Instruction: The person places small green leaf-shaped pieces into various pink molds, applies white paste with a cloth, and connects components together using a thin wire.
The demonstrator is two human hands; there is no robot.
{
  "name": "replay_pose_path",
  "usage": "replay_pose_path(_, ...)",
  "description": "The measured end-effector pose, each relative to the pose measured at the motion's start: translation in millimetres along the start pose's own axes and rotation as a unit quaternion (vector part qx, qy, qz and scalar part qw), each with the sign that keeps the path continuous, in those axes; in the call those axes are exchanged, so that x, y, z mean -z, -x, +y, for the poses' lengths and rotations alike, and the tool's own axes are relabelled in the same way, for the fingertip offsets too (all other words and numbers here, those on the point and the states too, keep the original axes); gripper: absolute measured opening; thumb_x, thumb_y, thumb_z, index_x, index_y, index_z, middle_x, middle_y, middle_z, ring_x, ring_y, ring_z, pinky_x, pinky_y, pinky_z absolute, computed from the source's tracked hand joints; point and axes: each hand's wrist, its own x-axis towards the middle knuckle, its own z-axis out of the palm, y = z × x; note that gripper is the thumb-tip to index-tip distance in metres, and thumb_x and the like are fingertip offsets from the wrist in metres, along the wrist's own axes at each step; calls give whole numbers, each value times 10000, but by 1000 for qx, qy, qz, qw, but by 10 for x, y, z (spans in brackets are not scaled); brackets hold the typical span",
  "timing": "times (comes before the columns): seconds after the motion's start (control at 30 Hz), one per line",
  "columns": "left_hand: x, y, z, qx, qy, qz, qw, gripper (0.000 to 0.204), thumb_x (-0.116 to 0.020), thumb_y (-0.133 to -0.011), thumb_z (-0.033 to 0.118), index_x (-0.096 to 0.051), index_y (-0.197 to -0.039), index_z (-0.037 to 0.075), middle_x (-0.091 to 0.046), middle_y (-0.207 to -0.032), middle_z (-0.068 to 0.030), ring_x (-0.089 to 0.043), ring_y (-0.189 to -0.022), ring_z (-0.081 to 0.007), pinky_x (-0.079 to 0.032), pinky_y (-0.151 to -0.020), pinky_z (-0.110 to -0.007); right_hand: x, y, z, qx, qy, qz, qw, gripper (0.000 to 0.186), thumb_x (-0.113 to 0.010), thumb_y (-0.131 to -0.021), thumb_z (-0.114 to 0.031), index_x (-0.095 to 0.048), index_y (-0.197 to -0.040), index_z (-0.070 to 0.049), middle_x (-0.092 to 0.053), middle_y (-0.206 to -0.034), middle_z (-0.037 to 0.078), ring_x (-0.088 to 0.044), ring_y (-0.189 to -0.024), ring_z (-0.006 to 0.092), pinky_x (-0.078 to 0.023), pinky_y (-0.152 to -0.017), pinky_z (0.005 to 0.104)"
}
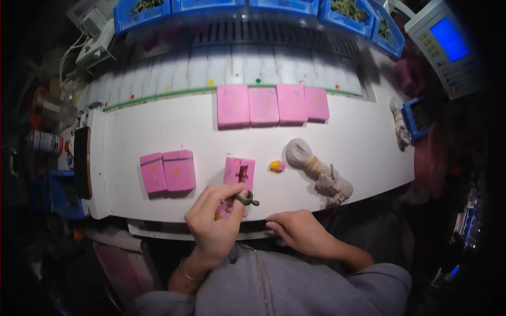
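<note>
My left hand (211, 224) pinches a dark green ring-shaped piece with a short stem (245, 199) just below a pink mould block (232, 169) that has a dark channel in it. A pink-and-yellow piece (220, 212) shows partly behind its fingers. My right hand (303, 234) is at the front edge, fingers curled; I cannot make out whether anything is in them. A small yellow-and-pink piece (276, 166) lies beside the mould, next to a cloth bundle (319, 172) tied with bands.
Two banded pink blocks (178, 171) lie left; several more (263, 107) stand along the green-edged slatted back strip (190, 71). Blue bins (348, 29) of green pieces line the back. A control panel (437, 47) is at back right, a black slab (82, 160) at the left end.
</note>
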Motion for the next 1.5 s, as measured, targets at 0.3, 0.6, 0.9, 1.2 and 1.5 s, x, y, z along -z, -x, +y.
replay_pose_path(0.3,73,-109,96,41,111,-1,993,259,-629,-716,-72,-641,-964,3,-618,-818,-82,-606,-675,-122,-468,-561,-227,435,-424,-491,164,-80,159,970,255,-643,-800,-61,-563,-1040,-36,-583,-837,111,-606,-656,214,-484,-562,285)
replay_pose_path(0.6,303,-94,-121,148,215,16,965,222,-559,-790,-33,-603,-1007,-22,-564,-880,-50,-483,-768,-77,-397,-702,-197,1893,-1874,-737,158,3,419,894,173,-610,-795,-50,-612,-960,-2,-658,-773,109,-636,-666,157,-498,-597,274)
replay_pose_path(0.9,332,-193,-144,215,320,3,923,228,-572,-831,27,-544,-1045,-50,-575,-943,-80,-509,-785,-82,-412,-683,-185,1570,-1499,-224,135,-40,364,921,214,-513,-844,-7,-605,-1034,29,-662,-837,130,-652,-668,158,-502,-561,256)
replay_pose_path(1.2,298,-139,-165,166,278,-60,944,283,-599,-796,-93,-552,-1074,-74,-542,-994,-84,-519,-850,-105,-467,-735,-223,292,-451,206,-14,71,285,956,134,-619,-817,-112,-577,-908,-22,-595,-646,135,-597,-577,293,-460,-529,363)
replay_pose_path(1.5,157,-88,14,148,308,-91,935,290,-528,-829,-112,-512,-1118,-102,-527,-1070,-124,-563,-996,-173,-492,-868,-274,-41,-468,170,-27,-68,275,959,210,-678,-776,-86,-545,-915,0,-589,-748,129,-589,-619,205,-467,-568,292)
